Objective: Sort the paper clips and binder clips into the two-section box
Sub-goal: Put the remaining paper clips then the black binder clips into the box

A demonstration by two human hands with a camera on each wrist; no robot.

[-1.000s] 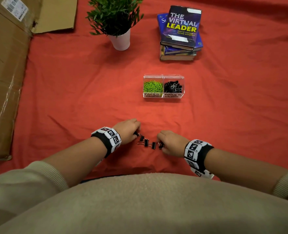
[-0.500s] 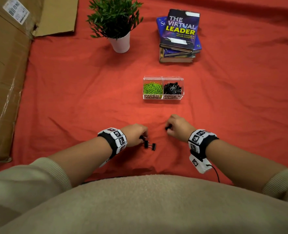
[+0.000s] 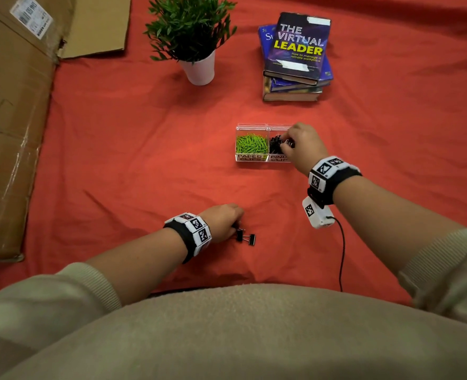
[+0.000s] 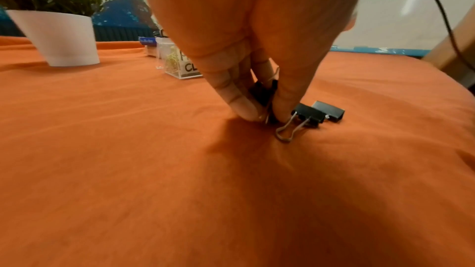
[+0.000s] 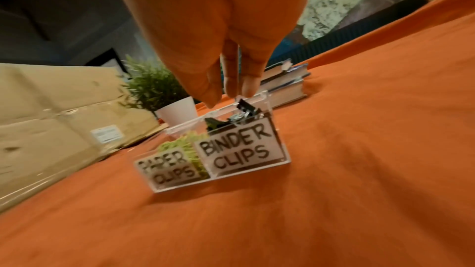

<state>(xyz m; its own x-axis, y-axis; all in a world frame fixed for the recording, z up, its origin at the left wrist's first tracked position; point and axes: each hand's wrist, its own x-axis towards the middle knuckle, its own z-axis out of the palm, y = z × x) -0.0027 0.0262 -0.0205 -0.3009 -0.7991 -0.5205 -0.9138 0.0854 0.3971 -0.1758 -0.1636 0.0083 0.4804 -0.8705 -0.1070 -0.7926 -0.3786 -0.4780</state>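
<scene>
In the middle of the head view, the two-section box point(image 3: 251, 157) is sitting on the red cloth point(image 3: 133, 149), with green paper clips point(image 3: 251, 144) filling its left compartment and black binder clips point(image 3: 275, 144) piling up in the right one. The right hand point(image 3: 301, 146) is hovering over that right compartment; whether its fingers are pinching a clip or have just let one go cannot be told from above. Lower in the frame, the left hand point(image 3: 221, 222) is pinching one binder clip against the cloth, and two loose binder clips point(image 3: 247, 238) are lying just beside its fingertips.

The sorting is looking nearly finished: no paper clips are showing on the cloth, and only these few binder clips seem to be waiting outside the box.

The left wrist view is showing what the head view is hiding: thumb and fingers point(image 4: 244, 107) are closing around a black clip, and the two loose clips, one behind the other, are touching at centre right. The right wrist view is showing the fingers point(image 5: 231, 82) extended and close together just above the compartment labelled for binder clips, with a clip point(image 5: 246, 108) sitting directly below them, apparently free of their hold. It is also making both labels readable, which the hand partly covers from above.
</scene>
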